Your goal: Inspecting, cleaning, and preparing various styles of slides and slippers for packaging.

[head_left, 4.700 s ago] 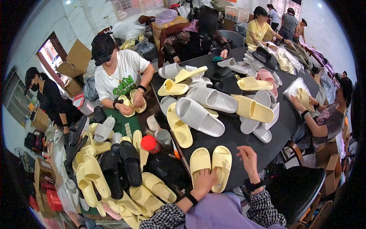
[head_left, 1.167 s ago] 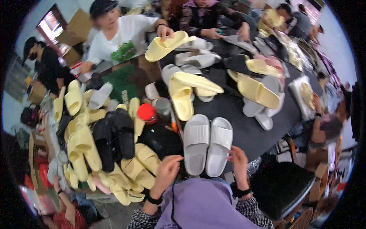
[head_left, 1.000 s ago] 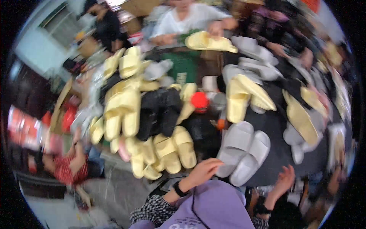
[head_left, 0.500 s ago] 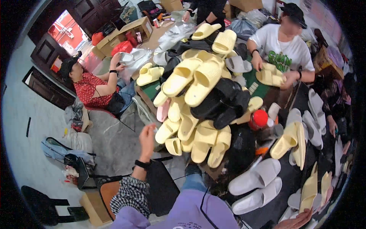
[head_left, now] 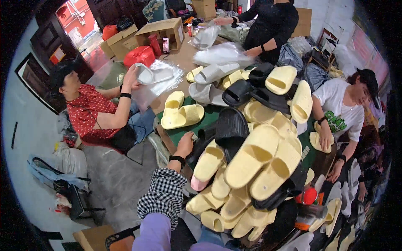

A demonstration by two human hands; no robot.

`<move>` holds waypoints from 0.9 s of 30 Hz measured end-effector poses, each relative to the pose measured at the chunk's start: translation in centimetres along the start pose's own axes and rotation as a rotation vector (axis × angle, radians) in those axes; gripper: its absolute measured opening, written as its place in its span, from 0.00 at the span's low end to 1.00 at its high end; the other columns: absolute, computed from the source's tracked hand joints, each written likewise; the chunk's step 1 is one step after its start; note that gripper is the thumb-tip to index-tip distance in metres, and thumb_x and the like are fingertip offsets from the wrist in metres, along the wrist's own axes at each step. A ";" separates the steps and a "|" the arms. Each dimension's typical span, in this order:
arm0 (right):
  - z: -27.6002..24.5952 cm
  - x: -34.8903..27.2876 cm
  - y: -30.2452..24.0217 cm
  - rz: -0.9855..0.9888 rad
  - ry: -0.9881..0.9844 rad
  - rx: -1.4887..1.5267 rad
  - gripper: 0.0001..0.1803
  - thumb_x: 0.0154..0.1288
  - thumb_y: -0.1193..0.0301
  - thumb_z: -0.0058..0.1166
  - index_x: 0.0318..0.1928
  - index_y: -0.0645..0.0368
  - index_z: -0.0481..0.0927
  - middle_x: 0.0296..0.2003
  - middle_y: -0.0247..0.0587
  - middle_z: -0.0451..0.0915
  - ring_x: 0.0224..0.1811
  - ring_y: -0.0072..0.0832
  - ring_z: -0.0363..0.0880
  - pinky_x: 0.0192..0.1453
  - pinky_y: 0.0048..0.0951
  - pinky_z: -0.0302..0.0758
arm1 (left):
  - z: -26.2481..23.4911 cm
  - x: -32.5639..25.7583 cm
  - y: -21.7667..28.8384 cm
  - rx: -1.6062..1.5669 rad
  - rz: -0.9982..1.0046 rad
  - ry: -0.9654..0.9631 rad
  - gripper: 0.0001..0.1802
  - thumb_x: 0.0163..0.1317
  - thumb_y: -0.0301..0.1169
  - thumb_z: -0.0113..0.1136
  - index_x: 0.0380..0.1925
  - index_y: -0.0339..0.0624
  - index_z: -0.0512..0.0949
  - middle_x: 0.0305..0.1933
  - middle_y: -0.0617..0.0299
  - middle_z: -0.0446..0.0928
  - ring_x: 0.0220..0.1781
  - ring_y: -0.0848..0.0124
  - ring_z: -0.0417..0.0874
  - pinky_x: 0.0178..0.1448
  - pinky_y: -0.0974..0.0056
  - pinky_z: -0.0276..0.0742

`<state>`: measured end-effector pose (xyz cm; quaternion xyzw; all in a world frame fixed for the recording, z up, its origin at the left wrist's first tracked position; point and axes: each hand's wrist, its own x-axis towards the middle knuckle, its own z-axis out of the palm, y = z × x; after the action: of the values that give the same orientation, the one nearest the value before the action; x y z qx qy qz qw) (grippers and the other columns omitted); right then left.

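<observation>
My left hand (head_left: 184, 145) reaches over the table's left edge, in front of a black slipper (head_left: 204, 140). Its fingers look bent and bunched, and I cannot make out anything in them. Beside it rises a heap of slippers: pale yellow slippers (head_left: 253, 157), ribbed black slippers (head_left: 231, 127) and a partly covered pink slipper (head_left: 197, 183). A pair of yellow slippers (head_left: 183, 116) lies just beyond my hand on the green table top (head_left: 173, 136). My right hand is out of view.
A person in red (head_left: 100, 111) at left holds grey slippers (head_left: 153, 74) by clear bags. Another person in black (head_left: 272, 27) handles clear bags at the back. At right, a person in white (head_left: 343, 104) touches a yellow slipper. A red-lidded jar (head_left: 309, 195) stands near right.
My view has swung left. My left hand has moved forward to the table beside the heap. My right hand has left the view. The person in white has lowered the yellow slippers.
</observation>
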<state>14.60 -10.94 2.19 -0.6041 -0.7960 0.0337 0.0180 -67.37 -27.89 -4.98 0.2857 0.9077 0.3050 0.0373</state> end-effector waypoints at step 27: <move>1.4 13.1 -8.1 -0.039 -0.140 0.288 0.17 0.59 0.70 0.55 0.48 0.64 0.78 0.43 0.51 0.78 0.46 0.43 0.76 0.55 0.41 0.70 | 1.2 15.3 1.6 -0.183 0.190 0.094 0.07 0.68 0.29 0.46 0.36 0.35 0.66 0.25 0.54 0.74 0.27 0.58 0.75 0.33 0.58 0.70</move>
<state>3.18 -0.59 1.26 -0.5759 -0.7938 0.1891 0.0493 -79.05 -17.90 -3.40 0.3514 0.8457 0.4015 -0.0085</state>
